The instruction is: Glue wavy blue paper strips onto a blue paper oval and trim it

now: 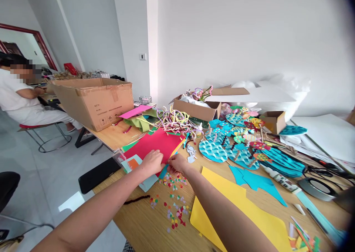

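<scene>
A stack of coloured sheets with a red sheet (155,143) on top lies in the middle of the table. My left hand (153,162) rests on the near part of the red sheet, its fingers curled; what they hold, if anything, is hidden. At the stack's near right corner, my right hand (177,164) has its fingers pinched together by the sheet edges. Which sheet it grips cannot be made out. Under my left wrist lies a light blue sheet (148,183) with an orange piece (133,164). Small paper confetti (174,204) is scattered just below my hands.
Yellow sheets (222,204) lie at the right, near blue paper scraps (257,180) and a glue bottle (280,178). Wavy blue discs (213,151) and pipe cleaners (177,120) sit behind. A large carton (94,100) and a black phone-like slab (99,174) are left; a person (16,85) sits beyond.
</scene>
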`<action>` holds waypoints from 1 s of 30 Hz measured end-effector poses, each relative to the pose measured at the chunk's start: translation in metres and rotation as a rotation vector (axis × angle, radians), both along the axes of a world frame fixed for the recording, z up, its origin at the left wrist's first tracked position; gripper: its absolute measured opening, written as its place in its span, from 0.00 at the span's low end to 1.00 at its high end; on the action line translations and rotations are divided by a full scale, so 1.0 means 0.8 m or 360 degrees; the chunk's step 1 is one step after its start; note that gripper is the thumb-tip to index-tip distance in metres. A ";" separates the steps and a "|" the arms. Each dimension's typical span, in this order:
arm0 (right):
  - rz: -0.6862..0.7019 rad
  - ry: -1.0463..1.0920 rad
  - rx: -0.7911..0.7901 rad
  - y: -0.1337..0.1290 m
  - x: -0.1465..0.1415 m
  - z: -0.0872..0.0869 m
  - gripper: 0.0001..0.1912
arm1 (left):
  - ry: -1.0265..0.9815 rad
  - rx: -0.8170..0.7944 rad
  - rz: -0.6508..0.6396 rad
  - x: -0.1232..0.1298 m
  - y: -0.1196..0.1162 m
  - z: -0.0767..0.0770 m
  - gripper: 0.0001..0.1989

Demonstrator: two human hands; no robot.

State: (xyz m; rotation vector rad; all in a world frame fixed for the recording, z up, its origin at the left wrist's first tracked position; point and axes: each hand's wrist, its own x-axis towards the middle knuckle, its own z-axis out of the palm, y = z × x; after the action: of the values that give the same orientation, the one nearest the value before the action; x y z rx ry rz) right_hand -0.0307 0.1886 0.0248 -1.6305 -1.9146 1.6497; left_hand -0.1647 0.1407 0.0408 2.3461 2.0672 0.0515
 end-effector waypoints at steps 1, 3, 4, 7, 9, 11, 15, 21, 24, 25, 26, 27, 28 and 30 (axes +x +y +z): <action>0.0000 -0.0013 0.0001 0.000 -0.001 0.000 0.12 | 0.0003 -0.0006 -0.0005 0.000 -0.002 0.001 0.07; -0.0001 -0.0033 0.0002 -0.001 -0.003 0.000 0.12 | 0.0008 -0.0018 -0.0017 0.001 -0.005 0.003 0.08; -0.0003 -0.0039 0.0004 -0.002 -0.003 0.001 0.12 | 0.0011 -0.0025 -0.0022 0.002 -0.006 0.004 0.08; -0.0004 -0.0050 0.0008 -0.003 -0.002 0.002 0.12 | 0.0024 -0.0044 -0.0026 0.006 -0.009 0.005 0.10; -0.0004 -0.0052 0.0013 -0.003 -0.001 0.002 0.12 | 0.0035 -0.0053 -0.0024 0.008 -0.010 0.004 0.11; -0.0005 -0.0047 0.0021 -0.002 -0.001 0.002 0.12 | 0.0043 -0.0057 -0.0024 0.010 -0.011 0.001 0.12; -0.0011 -0.0029 0.0034 -0.004 -0.001 0.005 0.12 | 0.0048 -0.0066 -0.0029 0.011 -0.012 -0.006 0.14; -0.0034 -0.0012 0.0041 -0.006 0.002 0.011 0.12 | 0.0049 -0.0092 -0.0011 0.012 -0.012 -0.007 0.16; -0.0049 -0.0002 0.0033 -0.007 0.006 0.013 0.12 | 0.0055 -0.0122 0.0019 0.014 -0.014 -0.005 0.15; -0.0056 0.0001 0.0028 -0.007 0.008 0.013 0.12 | 0.0055 -0.0133 0.0030 0.015 -0.015 -0.003 0.14; -0.0063 0.0003 0.0022 -0.008 0.010 0.014 0.12 | 0.0053 -0.0143 0.0042 0.015 -0.015 -0.002 0.14; -0.0070 0.0007 0.0015 -0.009 0.011 0.014 0.12 | 0.0048 -0.0152 0.0056 0.015 -0.015 -0.001 0.14; -0.0078 0.0012 0.0008 -0.010 0.013 0.015 0.12 | 0.0039 -0.0160 0.0071 0.014 -0.015 0.000 0.14; -0.0093 0.0028 -0.0008 -0.012 0.016 0.017 0.12 | 0.0009 -0.0174 0.0106 0.010 -0.013 0.001 0.14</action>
State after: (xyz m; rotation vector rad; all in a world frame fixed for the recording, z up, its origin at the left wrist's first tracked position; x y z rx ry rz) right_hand -0.0182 0.1786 0.0383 -1.6518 -1.8381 1.6420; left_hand -0.1568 0.1304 0.0418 2.2176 2.0933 -0.0656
